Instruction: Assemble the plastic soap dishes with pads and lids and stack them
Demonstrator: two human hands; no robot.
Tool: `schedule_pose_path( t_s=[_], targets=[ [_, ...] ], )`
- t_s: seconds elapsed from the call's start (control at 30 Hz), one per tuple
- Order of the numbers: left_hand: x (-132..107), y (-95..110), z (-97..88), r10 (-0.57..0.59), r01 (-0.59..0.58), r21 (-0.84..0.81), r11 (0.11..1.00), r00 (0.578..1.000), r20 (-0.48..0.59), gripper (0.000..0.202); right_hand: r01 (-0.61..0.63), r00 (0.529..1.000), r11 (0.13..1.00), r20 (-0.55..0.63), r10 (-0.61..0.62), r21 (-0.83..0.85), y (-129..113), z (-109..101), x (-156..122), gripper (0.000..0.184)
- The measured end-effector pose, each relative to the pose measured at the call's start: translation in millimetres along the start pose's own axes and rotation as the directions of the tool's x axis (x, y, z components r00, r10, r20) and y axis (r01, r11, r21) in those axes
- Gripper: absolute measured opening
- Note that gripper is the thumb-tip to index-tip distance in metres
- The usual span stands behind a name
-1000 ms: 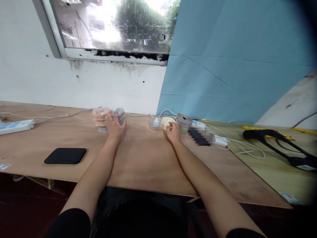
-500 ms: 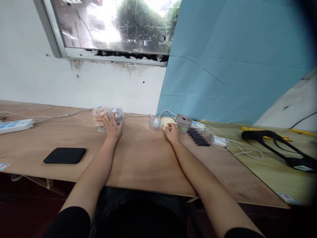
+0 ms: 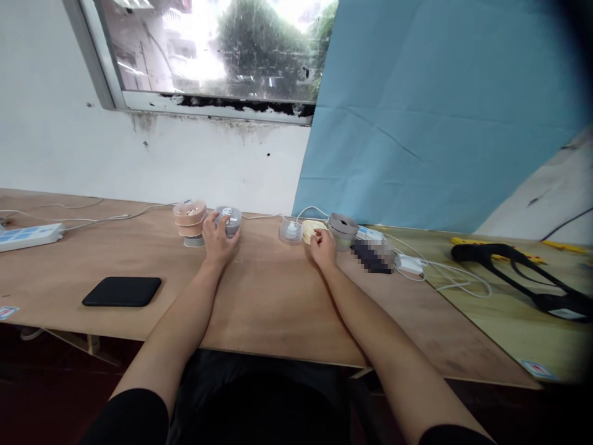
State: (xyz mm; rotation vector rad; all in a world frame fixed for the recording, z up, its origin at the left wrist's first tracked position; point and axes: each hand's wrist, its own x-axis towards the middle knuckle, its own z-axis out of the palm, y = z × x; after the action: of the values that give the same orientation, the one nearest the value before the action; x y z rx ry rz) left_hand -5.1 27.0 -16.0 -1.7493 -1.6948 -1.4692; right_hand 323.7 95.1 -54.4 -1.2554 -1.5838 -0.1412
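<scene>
My left hand is closed around a small round grey container with a clear lid, gripping its sides from the front; its lower part is hidden by my fingers. Just left of that stands a stack of peach round containers with a clear top and a grey piece at the bottom. My right hand pinches the front right edge of a pale yellow round stack. To its right are stacked grey round pieces. On its left sits a clear container with a white plug in it.
A black phone lies at the front left of the wooden table. A white power strip is at far left. Right of my right hand are a blurred-out dark item, a white adapter with cables, and black straps.
My left hand has moved a little right with the grey container, away from the peach stack, and a gap now shows between them. My right hand is almost unmoved at the yellow stack.
</scene>
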Motion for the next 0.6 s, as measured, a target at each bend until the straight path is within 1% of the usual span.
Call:
schedule_pose_path(
  t_s=[0.07, 0.13, 0.2, 0.27, 0.33, 0.43, 0.53, 0.6],
  targets=[
    [-2.4, 6.6, 1.2, 0.044, -0.043, -0.035, 0.998, 0.999, 0.03, 0.046, 0.067, 0.998, 0.998, 0.007, -0.067, -0.006, -7.3, -3.5, -1.1, 0.028],
    [-5.7, 14.4, 3.8, 0.089, -0.085, -0.076, 0.993, 0.995, 0.053, 0.045, 0.178, 0.982, 0.984, 0.06, -0.178, 0.0, -15.9, -5.6, -3.8, 0.027],
    [-10.3, 23.8, 6.9, 0.132, -0.121, -0.119, 0.985, 0.988, 0.083, 0.045, 0.287, 0.948, 0.958, 0.14, -0.286, 0.015, -24.9, -5.3, -8.0, 0.026],
    [-15.8, 34.1, 9.5, 0.185, -0.161, -0.184, 0.97, 0.976, 0.119, 0.044, 0.356, 0.911, 0.934, 0.211, -0.354, 0.03, -33.5, -2.8, -12.7, 0.027],
    [-21.3, 43.7, 11.3, 0.242, -0.196, -0.257, 0.946, 0.957, 0.16, 0.046, 0.394, 0.882, 0.918, 0.263, -0.392, 0.046, -40.4, 0.4, -16.5, 0.029],
    [-27.2, 52.1, 12.8, 0.311, -0.217, -0.35, 0.911, 0.919, 0.24, 0.049, 0.446, 0.841, 0.892, 0.305, -0.446, 0.074, -47.4, 1.8, -19.0, 0.034],
    [-29.3, 51.4, 14.0, 0.35, -0.202, -0.412, 0.888, 0.879, 0.324, 0.051, 0.5, 0.796, 0.86, 0.34, -0.501, 0.099, -53.8, -2.7, -19.1, 0.043],
    [-29.3, 47.6, 15.1, 0.342, -0.169, -0.423, 0.89, 0.861, 0.377, 0.05, 0.523, 0.758, 0.843, 0.382, -0.528, 0.126, -59.7, -6.5, -19.4, 0.051]
  ],
)
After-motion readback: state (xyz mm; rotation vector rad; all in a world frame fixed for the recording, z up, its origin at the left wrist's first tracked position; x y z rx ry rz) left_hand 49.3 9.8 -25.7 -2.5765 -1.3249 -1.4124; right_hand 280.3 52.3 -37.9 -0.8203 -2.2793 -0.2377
